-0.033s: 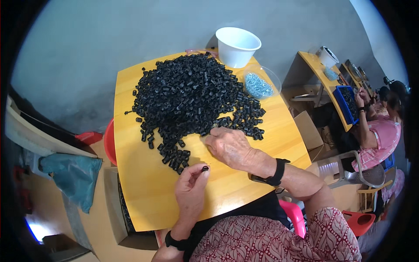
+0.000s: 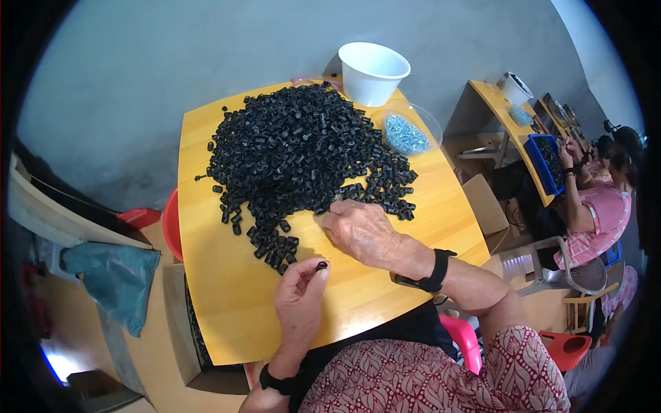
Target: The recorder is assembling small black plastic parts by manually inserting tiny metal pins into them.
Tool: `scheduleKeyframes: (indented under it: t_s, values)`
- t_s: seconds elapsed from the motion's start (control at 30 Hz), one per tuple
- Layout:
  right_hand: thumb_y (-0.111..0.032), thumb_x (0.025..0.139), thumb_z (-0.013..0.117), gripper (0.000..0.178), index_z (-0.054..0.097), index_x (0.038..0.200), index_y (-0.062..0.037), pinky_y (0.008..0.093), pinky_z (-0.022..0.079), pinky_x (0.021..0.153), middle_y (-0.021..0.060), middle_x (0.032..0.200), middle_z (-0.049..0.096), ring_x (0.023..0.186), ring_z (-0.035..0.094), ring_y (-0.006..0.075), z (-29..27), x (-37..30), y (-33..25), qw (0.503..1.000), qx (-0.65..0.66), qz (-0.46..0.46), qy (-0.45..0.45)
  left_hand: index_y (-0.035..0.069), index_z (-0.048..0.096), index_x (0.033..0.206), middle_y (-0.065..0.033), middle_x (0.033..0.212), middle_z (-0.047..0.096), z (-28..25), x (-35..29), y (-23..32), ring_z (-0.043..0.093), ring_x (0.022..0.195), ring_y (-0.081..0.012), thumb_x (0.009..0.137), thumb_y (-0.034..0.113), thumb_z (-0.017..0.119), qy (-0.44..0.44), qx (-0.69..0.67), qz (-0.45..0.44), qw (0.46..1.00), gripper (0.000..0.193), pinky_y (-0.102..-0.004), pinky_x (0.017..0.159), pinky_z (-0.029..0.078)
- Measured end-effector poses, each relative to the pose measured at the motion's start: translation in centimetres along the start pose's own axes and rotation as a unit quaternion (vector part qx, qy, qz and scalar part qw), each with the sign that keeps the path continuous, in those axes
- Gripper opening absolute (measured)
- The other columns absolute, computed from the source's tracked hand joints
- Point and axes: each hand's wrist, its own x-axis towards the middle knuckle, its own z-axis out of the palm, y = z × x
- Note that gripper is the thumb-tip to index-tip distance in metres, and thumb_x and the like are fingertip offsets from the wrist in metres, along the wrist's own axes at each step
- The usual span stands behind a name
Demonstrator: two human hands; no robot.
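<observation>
A large heap of small black plastic cylindrical pieces (image 2: 289, 144) covers the far part of the yellow wooden table (image 2: 385, 299). Thumb and forefinger of my left hand (image 2: 301, 297) pinch one small black cylindrical piece (image 2: 321, 266), just above the near half of the tabletop. My right hand (image 2: 363, 233) rests at the heap's near edge with its fingers curled in. Its fingertips are turned away beneath the hand, so what they hold, if anything, is hidden. A short tail of loose pieces (image 2: 275, 248) lies just beyond my left hand.
A white bucket (image 2: 372, 76) and a clear bowl of small silvery metal parts (image 2: 406, 134) stand at the far right of the table. At right, a person in pink (image 2: 599, 213) works over a blue tray (image 2: 546, 165). An open cardboard box (image 2: 175, 310) stands left.
</observation>
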Motion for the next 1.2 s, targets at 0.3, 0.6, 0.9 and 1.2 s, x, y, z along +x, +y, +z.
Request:
scheduleKeyframes:
  t_s: [0.3,0.6,0.9,1.2]
  values:
    - [-0.007,0.085,0.064,0.004,0.06,0.085,-0.0052,0.0405,0.052,0.061,0.01,0.078,0.059,0.076,0.064,0.0284,-2.6,-0.4,-0.6,0.992,0.116,-0.001,0.048,-0.001,0.065,0.114,-0.0029,0.105,0.066,0.1,0.2,0.9,0.061,0.098,-0.0095,0.094,-0.001,0.064,0.004,-0.003,-0.005,1.0,0.02,-0.0231,0.09,0.048]
    - [0.0,0.088,0.063,0.011,0.066,0.099,0.0004,0.0408,0.054,0.07,0.0132,0.09,0.063,0.082,0.065,0.0318,-4.1,-3.2,-3.2,0.943,0.332,0.004,0.027,-0.002,0.065,0.116,-0.0032,0.105,0.066,0.2,-0.1,0.1,0.063,0.095,-0.0098,0.093,-0.002,0.066,-0.007,-0.033,0.021,0.999,0.023,-0.0223,0.085,0.05]
    - [-0.002,0.088,0.064,0.007,0.063,0.094,-0.0002,0.0413,0.052,0.069,0.0143,0.085,0.062,0.08,0.064,0.0344,-4.5,-3.0,-3.1,0.952,0.305,0.005,-0.026,-0.003,0.067,0.111,-0.003,0.1,0.065,0.0,-0.2,-0.7,0.062,0.091,-0.0092,0.092,-0.001,0.068,-0.014,-0.016,0.034,0.999,0.02,-0.0226,0.083,0.05]
    - [-0.006,0.09,0.065,0.01,0.06,0.097,-0.0009,0.0376,0.052,0.067,0.0127,0.083,0.06,0.08,0.064,0.0312,-2.8,-4.8,-3.2,0.921,0.384,0.06,0.003,-0.003,0.066,0.112,-0.0037,0.103,0.067,0.2,-0.5,0.0,0.062,0.094,-0.0103,0.091,0.0,0.069,-0.044,0.001,-0.01,0.999,0.021,-0.0236,0.086,0.05]
